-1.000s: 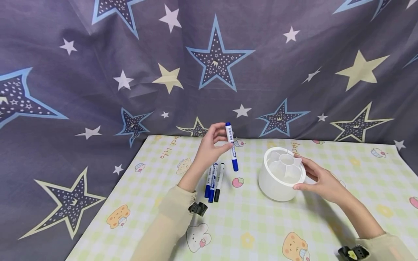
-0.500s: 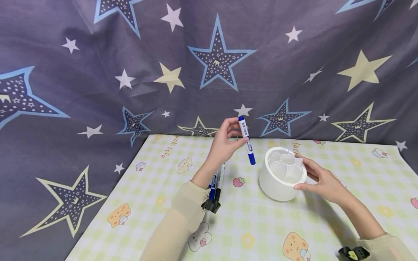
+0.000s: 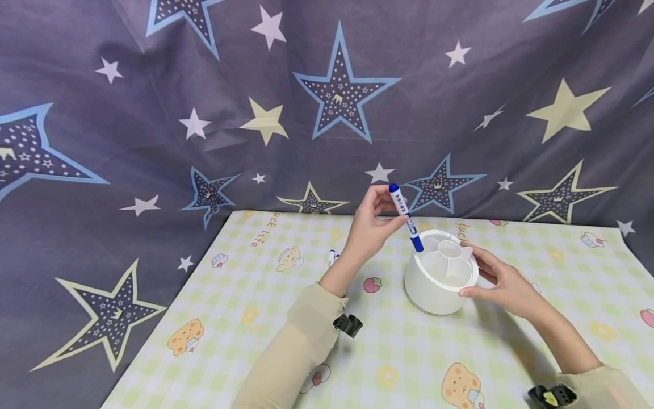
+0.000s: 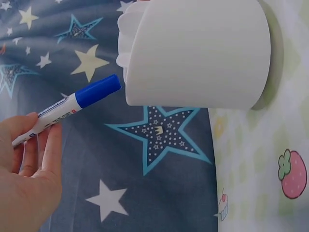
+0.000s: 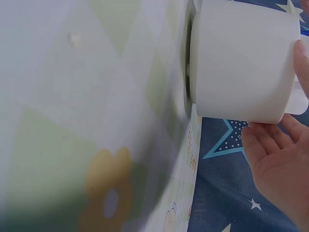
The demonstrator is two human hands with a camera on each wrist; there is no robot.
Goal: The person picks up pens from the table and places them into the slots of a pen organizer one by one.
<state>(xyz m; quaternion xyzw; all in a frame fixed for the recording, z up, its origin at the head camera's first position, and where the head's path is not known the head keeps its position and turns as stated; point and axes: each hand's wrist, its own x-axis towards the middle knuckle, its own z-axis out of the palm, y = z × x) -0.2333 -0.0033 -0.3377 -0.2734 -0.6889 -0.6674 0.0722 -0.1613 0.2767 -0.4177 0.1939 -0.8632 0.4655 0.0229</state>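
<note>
My left hand [image 3: 374, 226] pinches a whiteboard marker [image 3: 401, 202] with a white barrel and blue ends. The marker tilts, and its lower blue end overlaps the left rim of a round white pen organizer [image 3: 433, 291] in the head view. From the left wrist, that blue end [image 4: 99, 91] appears just off the organizer's top edge. The organizer stands upright on the table, with curved dividers round a central ring. My right hand [image 3: 503, 288] grips its right side, thumb in front and fingers behind. In the right wrist view, the thumb [image 5: 301, 60] lies at the rim.
Other markers [image 3: 332, 257] lie on the table left of the organizer, mostly hidden behind my left forearm. A checked cloth with cartoon prints [image 3: 388, 346] covers the table. Behind its far edge hangs a dark star-patterned curtain [image 3: 327, 159].
My left hand has carried the marker rightward from above the loose markers to the organizer's rim. The left forearm now covers most of those markers. The right hand and organizer stay put.
</note>
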